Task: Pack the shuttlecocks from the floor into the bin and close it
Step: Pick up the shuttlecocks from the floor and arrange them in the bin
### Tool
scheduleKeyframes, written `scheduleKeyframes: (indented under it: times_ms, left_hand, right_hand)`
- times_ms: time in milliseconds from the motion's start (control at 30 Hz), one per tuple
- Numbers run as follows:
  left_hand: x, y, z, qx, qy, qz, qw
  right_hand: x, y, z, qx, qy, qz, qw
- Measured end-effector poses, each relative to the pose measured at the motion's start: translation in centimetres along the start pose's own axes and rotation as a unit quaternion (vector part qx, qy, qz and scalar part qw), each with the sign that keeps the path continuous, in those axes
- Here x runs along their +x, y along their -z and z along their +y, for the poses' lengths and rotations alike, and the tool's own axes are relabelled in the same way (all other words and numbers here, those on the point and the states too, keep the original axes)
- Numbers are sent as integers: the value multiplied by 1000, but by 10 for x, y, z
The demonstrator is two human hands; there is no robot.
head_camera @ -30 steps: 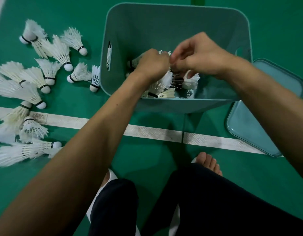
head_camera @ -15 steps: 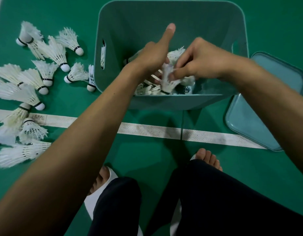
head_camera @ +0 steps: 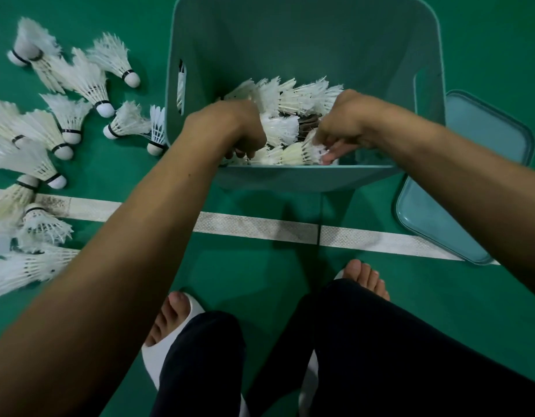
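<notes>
Left hand (head_camera: 230,127): inside the bin (head_camera: 290,40) at its near wall, knuckles up, fingers (head_camera: 242,152) curled down among feathers. Cannot tell whether they hold anything.

Right hand (head_camera: 341,127): also inside, level with the left and just to its right. Its fingers (head_camera: 334,153) bend round the feather end of a cream shuttlecock (head_camera: 293,153), which lies along the near wall between the two hands.

Beyond both hands is the pile of shuttlecocks (head_camera: 290,94) on the bin floor, feathers pointing several ways. The far half of the bin shows bare teal wall.

Left of the left hand, outside the bin, loose shuttlecocks (head_camera: 88,82) lie scattered on the green floor (head_camera: 230,272) (the nearest one touches or almost touches the bin's left wall). Count unclear, as the lower ones are blurred.

Right of the right hand, the lid (head_camera: 486,139) lies flat on the floor beside the bin, partly hidden by the forearm.

Nearer than the hands, a white line (head_camera: 254,227) crosses the floor under both forearms. Nearer still are dark trouser legs and toes in a white sandal (head_camera: 158,353).
</notes>
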State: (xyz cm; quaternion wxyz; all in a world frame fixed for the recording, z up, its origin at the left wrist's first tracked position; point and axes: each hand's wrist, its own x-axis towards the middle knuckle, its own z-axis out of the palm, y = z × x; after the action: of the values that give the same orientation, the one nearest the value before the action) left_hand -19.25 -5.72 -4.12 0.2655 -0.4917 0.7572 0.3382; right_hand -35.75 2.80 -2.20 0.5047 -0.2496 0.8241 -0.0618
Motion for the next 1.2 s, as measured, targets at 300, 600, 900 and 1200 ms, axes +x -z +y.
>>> scheduleKeyframes:
  times_ms: [300,600,900,1200]
  left_hand:
    - [1,1,-10,-6,-64,-34,997]
    - [-36,8,-10,2,-107,4,994]
    - [-123,40,-75,-247,-169,401,866]
    - [-61,5,-188,-335,124,341,870]
  right_hand:
    - [14,-10,1,-81,-60,-91,991]
    - [-14,1,-22,-271,9,7,962]
    - [-99,-36,-99,-139,370,143,907]
    - [-85,-102,-199,-302,460,29,835]
